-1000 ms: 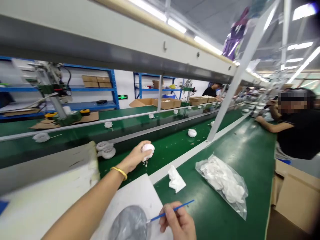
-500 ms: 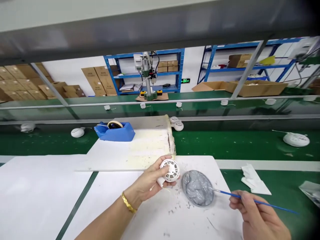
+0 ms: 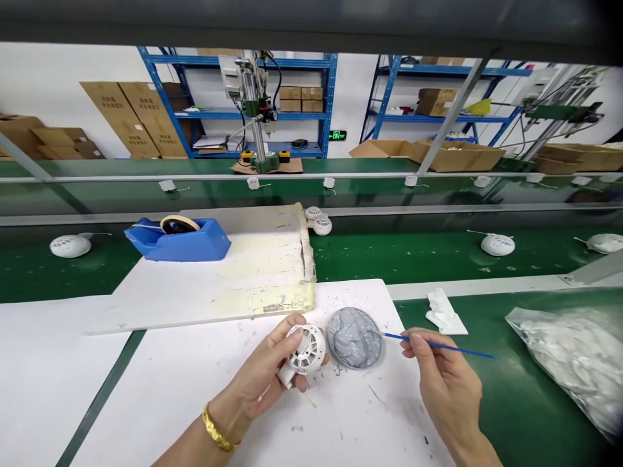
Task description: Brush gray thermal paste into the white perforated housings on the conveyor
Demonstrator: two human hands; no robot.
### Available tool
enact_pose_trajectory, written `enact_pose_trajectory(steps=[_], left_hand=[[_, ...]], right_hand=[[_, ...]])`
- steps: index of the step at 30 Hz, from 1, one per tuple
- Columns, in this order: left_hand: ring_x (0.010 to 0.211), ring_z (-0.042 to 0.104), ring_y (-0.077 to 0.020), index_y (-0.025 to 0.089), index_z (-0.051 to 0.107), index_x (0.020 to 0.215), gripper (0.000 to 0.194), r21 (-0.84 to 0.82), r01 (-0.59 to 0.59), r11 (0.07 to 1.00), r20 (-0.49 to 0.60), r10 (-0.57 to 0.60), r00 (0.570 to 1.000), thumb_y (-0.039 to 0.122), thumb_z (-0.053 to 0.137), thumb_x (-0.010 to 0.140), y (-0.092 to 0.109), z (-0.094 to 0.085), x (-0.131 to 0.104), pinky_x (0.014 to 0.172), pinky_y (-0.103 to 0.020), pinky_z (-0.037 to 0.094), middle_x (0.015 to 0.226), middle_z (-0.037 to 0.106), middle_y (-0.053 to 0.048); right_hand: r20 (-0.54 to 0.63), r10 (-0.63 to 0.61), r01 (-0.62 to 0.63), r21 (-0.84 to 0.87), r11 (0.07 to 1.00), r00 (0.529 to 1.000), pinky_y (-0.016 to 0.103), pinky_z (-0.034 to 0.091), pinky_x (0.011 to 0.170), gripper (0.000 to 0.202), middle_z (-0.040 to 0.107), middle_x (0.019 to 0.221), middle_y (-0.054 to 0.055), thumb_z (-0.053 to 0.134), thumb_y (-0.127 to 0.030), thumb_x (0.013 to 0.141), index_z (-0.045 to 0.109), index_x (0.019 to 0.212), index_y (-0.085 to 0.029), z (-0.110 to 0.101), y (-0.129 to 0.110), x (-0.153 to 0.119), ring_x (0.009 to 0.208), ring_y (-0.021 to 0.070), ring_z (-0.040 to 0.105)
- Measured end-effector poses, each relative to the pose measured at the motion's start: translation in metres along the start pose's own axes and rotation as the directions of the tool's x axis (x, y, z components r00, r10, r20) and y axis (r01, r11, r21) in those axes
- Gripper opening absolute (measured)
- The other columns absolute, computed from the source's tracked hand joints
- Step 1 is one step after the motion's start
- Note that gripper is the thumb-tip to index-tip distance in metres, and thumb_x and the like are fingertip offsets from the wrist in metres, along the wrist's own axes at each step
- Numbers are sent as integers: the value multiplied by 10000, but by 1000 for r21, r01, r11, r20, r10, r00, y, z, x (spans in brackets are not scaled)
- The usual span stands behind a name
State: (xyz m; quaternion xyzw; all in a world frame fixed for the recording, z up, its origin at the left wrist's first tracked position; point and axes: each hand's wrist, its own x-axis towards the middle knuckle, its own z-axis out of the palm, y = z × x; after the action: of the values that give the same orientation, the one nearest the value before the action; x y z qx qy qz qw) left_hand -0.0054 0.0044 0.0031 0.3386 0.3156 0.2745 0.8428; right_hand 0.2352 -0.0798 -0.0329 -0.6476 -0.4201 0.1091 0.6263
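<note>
My left hand (image 3: 265, 363) is closed around a small white round fan housing (image 3: 307, 350) with a slotted, spoked face; a short stub and a thin wire hang from its lower side. Between thumb and fingers, my right hand (image 3: 440, 370) pinches a thin blue-handled brush (image 3: 448, 346). Its tip rests in the grey paste filling a round shallow dish (image 3: 329, 344). The dish stands on white paper just right of the fan housing. Bristles are sunk in the paste and hard to make out.
A blue tape dispenser (image 3: 187, 241) stands on a white foam board (image 3: 253, 259) at the left. More white fan units (image 3: 321, 225) lie on the green belt behind. A folded tissue (image 3: 444, 311) and a clear bag of white parts (image 3: 574, 357) lie on the right.
The view has shifted, turning to the right, so the bag shows more fully. Both hands keep their holds, and the brush tip stays in the grey paste.
</note>
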Motion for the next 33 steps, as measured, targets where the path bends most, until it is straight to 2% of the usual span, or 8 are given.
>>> enact_pose_trajectory(steps=[4, 9, 13, 17, 22, 27, 33], left_hand=[[693, 586, -131, 233, 452, 967, 221, 69, -17, 997, -81, 23, 996, 363, 595, 859, -9, 3, 1, 429, -148, 375, 832, 601, -35], [701, 551, -124, 246, 455, 956, 224, 107, -9, 994, -116, 21, 993, 345, 619, 839, -12, 4, 1, 456, -169, 361, 839, 600, -19], [717, 547, -122, 244, 455, 956, 238, 85, 1, 996, -127, 10, 992, 308, 640, 820, -14, 2, 1, 472, -179, 365, 877, 589, -19], [705, 527, -114, 247, 452, 995, 256, 41, 8, 999, -75, -5, 997, 261, 634, 816, -15, -1, 2, 493, -191, 379, 929, 579, -27], [785, 516, -133, 254, 469, 1036, 286, 21, 10, 1000, -17, -9, 1000, 199, 626, 803, -13, -2, 1, 567, -217, 423, 978, 546, -29], [830, 491, -148, 260, 488, 1055, 342, 15, -15, 1000, 35, 15, 999, 119, 602, 765, -10, 2, -1, 636, -248, 450, 962, 519, -23], [804, 478, -135, 246, 496, 1028, 337, 29, -38, 999, 56, 36, 998, 103, 601, 742, -8, 4, -3, 695, -266, 461, 1022, 527, -34]], right_hand=[[28, -15, 19, -110, 994, 999, 307, 517, 619, 194, 662, 868, 59, 584, -366, 843, 634, 873, -180, 1, 3, 0, 641, 156, 612], [85, -86, 97, -144, 985, 993, 295, 513, 631, 131, 661, 875, 43, 570, -308, 861, 616, 907, -195, 5, 12, 4, 661, 148, 613], [108, -71, 87, -159, 983, 992, 286, 502, 632, 151, 661, 843, 33, 558, -333, 866, 621, 884, -196, 9, 14, 6, 653, 142, 609], [75, 101, -89, -145, 985, 992, 296, 487, 624, 267, 663, 771, 38, 574, -439, 837, 635, 879, -182, 10, 9, 7, 618, 150, 596], [-5, 336, -335, 33, 942, 942, 309, 480, 599, 373, 663, 710, 51, 647, -516, 754, 632, 840, -153, 11, 5, 11, 584, 159, 578], [24, 484, -478, 199, 855, 875, 304, 481, 578, 403, 657, 700, 52, 729, -488, 686, 639, 842, -127, 10, 19, 16, 583, 154, 574], [68, 592, -552, 460, 696, 803, 240, 493, 548, 322, 641, 731, 27, 786, -387, 653, 635, 785, -135, 11, 21, 18, 595, 118, 576]])
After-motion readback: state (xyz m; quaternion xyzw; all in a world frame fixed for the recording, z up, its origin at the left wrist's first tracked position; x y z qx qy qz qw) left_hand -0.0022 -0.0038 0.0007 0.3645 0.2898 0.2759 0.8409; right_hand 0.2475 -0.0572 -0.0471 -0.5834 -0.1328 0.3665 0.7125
